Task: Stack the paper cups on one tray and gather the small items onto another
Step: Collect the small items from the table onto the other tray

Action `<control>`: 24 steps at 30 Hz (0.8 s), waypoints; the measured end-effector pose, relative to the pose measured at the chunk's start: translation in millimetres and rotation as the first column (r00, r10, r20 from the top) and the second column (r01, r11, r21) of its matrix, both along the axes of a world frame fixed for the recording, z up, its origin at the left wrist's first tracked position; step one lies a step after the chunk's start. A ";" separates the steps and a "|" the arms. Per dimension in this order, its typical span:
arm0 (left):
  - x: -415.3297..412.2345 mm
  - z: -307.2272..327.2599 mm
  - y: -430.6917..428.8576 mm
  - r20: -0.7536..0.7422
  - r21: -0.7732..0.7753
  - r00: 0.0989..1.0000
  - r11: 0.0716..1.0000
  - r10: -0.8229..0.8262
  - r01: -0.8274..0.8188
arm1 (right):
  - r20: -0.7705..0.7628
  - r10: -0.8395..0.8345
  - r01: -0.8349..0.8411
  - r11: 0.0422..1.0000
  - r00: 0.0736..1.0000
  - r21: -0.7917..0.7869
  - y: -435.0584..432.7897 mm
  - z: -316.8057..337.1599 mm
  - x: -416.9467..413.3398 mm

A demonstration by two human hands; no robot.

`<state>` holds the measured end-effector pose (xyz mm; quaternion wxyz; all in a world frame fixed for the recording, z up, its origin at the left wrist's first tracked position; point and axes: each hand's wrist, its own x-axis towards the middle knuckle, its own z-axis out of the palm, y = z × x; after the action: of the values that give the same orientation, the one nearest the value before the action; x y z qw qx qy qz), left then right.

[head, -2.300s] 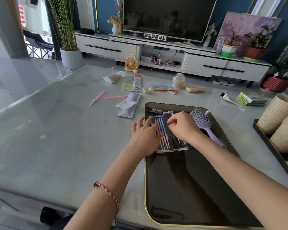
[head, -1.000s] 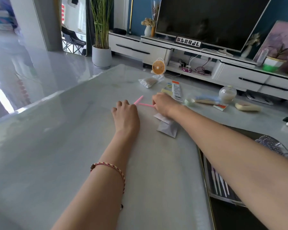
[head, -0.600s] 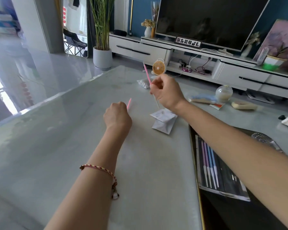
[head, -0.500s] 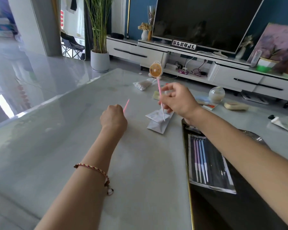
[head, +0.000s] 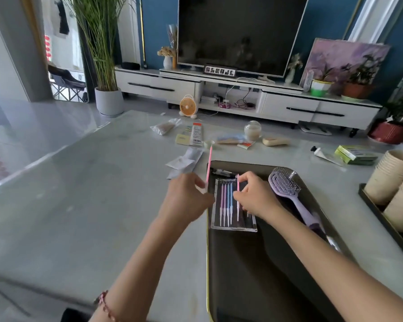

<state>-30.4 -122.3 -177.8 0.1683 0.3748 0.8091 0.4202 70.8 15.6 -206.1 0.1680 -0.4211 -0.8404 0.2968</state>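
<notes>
Your left hand (head: 186, 201) hovers over the pale marble worktop (head: 79, 205) just left of the dark, gold-rimmed rectangular tray (head: 242, 287), with thumb and fingers pinched on the lower end of a thin pink plastic stick (head: 209, 165) that stands nearly upright, its tip rising toward the far side. Your right hand (head: 257, 196) is over the far part of that tray, pinching a second thin pink stick (head: 238, 198) and holding it lengthwise along the right side of a clear flat packet of pink and blue sticks (head: 228, 205); whether this stick touches the packet, you cannot tell.

The packet lies flat on the tray's far left area. To its right, also on the tray, lies a lilac plastic hairbrush (head: 289, 194), bristle head far and handle running nearer and rightward.

At the right edge, two stacks of beige paper cups (head: 391, 177) lie tilted in a second dark tray (head: 377, 210), well apart from your hands.

Beyond the near tray, loose things remain on the worktop: crumpled white sachets (head: 184, 162) just left of the tray's far corner, a yellow and white card pack (head: 191, 135), a small round clear jar (head: 252, 130), a cream-coloured oval bar (head: 275, 141), a white tube with a black cap (head: 323, 155) and a green box (head: 355, 154) near the cups.
</notes>
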 end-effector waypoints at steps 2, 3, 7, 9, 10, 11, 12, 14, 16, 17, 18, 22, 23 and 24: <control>7.3 -5.2 9.2 0.030 -0.015 0.999 0.999 -0.029 0.029 | 0.033 -0.008 0.006 0.999 0.999 0.045 -3.0 -4.1 -0.8; 8.2 -5.6 11.2 0.028 -0.011 0.999 1.000 -0.026 0.026 | 0.046 -0.016 0.013 0.998 0.999 0.060 -4.2 -5.8 -0.4; 14.5 -12.7 14.9 -0.004 0.011 1.000 1.000 -0.022 0.022 | 0.029 -0.013 0.010 0.996 0.999 0.091 -7.6 -10.7 3.5; 19.7 -15.1 18.9 -0.024 0.001 0.999 0.999 -0.046 0.046 | 0.006 -0.002 0.002 0.996 1.000 0.094 -6.4 -12.5 6.4; 20.6 -16.7 19.7 -0.036 -0.006 0.998 0.998 -0.056 0.056 | -0.001 0.011 -0.011 0.995 1.000 0.097 -7.2 -12.0 6.4; 23.2 -18.2 22.3 -0.051 -0.020 0.996 0.998 -0.068 0.067 | -0.005 0.023 -0.022 0.995 1.000 0.096 -6.4 -11.8 7.7; 26.7 -19.5 25.8 -0.065 -0.038 0.995 0.996 -0.080 0.077 | -0.006 0.035 -0.034 0.995 0.999 0.096 -4.8 -11.4 9.3; 31.8 -22.4 31.1 -0.084 -0.063 0.991 0.993 -0.104 0.098 | 0.007 0.054 -0.055 0.993 0.998 0.107 -4.2 -10.2 11.7; 34.0 -24.3 35.2 -0.128 -0.097 0.984 0.989 -0.120 0.108 | 0.010 0.053 -0.054 0.990 0.999 0.129 -5.5 -8.6 12.9; 34.8 -24.3 36.9 -0.155 -0.118 0.981 0.988 -0.120 0.103 | 0.007 0.048 -0.049 0.989 0.999 0.140 -5.7 -8.2 13.3; 35.6 -24.9 38.3 -0.181 -0.140 0.977 0.986 -0.115 0.090 | 0.007 0.044 -0.045 0.988 0.999 0.148 -5.7 -8.4 14.0; 36.3 -26.3 39.9 -0.247 -0.200 0.960 0.977 -0.128 0.079 | 0.009 0.055 -0.056 0.982 0.998 0.178 -2.9 -5.5 16.6; 35.9 -26.4 39.8 -0.254 -0.206 0.958 0.975 -0.133 0.081 | 0.022 0.064 -0.067 0.980 0.998 0.187 -1.3 -4.0 17.3; 35.1 -26.4 39.8 -0.259 -0.213 0.956 0.974 -0.136 0.081 | 0.043 0.074 -0.081 0.978 0.996 0.193 -0.1 -1.9 18.7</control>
<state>4.8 -82.5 -204.2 0.1154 0.4542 0.8407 0.2712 89.5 15.4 -208.0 0.1819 -0.3749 -0.8840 0.2120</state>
